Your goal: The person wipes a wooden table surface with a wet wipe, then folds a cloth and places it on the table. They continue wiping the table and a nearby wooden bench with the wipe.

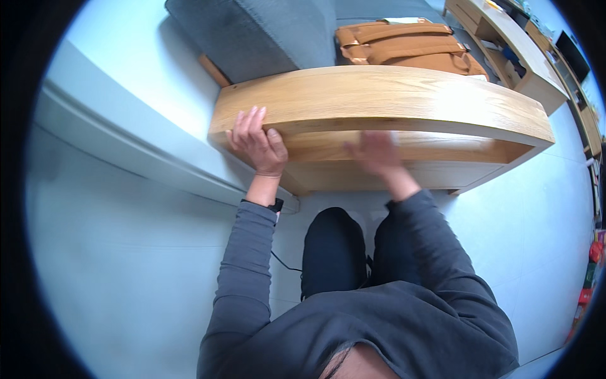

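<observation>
A light wooden cabinet (378, 97) with an open shelf recess (440, 146) under its top stands before me. My left hand (259, 144) rests on the front edge of the top near its left end, fingers bent over the wood, with a dark band on the wrist. To the right, my right hand (378, 149) is blurred in front of the recess; nothing can be made out in it, and whether it touches the shelf cannot be told. Below the recess is a closed wooden front panel (393, 175).
Behind the cabinet, a brown backpack (412, 45) lies on a grey sofa (255, 33). A white wall (142, 80) borders the left. Another low wooden cabinet (525, 52) stands at the upper right. A thin black cable (285, 263) lies on the floor beside my knee.
</observation>
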The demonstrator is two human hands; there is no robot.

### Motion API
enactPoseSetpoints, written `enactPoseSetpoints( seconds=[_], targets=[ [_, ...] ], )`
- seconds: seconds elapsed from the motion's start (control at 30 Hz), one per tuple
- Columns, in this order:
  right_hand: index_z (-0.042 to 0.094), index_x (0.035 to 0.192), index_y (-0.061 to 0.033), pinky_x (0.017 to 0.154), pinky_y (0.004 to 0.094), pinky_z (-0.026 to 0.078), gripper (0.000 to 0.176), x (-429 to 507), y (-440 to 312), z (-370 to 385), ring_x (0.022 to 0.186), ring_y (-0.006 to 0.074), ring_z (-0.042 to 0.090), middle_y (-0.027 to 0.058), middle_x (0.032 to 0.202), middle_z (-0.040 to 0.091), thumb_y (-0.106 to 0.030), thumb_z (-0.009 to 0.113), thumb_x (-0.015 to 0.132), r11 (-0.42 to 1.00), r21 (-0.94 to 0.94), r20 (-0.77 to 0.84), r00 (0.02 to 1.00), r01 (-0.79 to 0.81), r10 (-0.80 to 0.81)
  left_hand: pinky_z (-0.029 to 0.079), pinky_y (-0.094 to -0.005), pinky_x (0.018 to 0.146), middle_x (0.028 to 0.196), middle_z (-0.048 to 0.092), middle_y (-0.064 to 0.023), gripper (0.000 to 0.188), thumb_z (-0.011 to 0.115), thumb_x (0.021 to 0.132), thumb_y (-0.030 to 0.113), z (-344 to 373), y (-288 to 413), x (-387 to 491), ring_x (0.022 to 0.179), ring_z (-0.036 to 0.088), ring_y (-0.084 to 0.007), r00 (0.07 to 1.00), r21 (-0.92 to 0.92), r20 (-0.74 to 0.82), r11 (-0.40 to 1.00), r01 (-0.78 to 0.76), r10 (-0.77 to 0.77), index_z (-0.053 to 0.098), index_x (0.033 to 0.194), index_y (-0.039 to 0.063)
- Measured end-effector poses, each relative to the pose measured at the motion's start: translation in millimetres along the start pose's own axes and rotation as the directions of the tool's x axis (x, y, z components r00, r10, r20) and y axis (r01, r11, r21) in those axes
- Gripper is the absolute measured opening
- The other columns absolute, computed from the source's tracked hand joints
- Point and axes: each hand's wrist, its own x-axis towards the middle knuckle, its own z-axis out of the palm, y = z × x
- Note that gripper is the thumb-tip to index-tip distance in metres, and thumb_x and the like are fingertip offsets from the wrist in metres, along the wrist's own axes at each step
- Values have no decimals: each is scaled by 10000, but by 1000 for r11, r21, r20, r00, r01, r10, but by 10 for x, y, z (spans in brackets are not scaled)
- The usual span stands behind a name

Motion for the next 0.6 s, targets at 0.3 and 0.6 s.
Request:
enactPoseSetpoints(
  seconds=[0.3,0.6],
  targets=[
    [309,1485,-23,1179,430,207,715,235,-1168,495,1438,314,275,213,1511,344,-401,560,933,687,318,-120,747,653,-654,57,-490,1148,1364,480,-62,441,450,957,319,-103,-26,-7,1360,329,-285,987,-102,160,994,45,-29,487,1349,120],
    [632,988,-51,828,481,483,313,-89,371,-77,898,399,617,178,903,662,-352,574,925,983,8,-499,853,184,-155,251,-490,1147,1355,477,-249,654,547,924,463,91,409,-641,1319,391,-412,742,-76,666,982,171,-78,460,1346,-28]
  ],
)
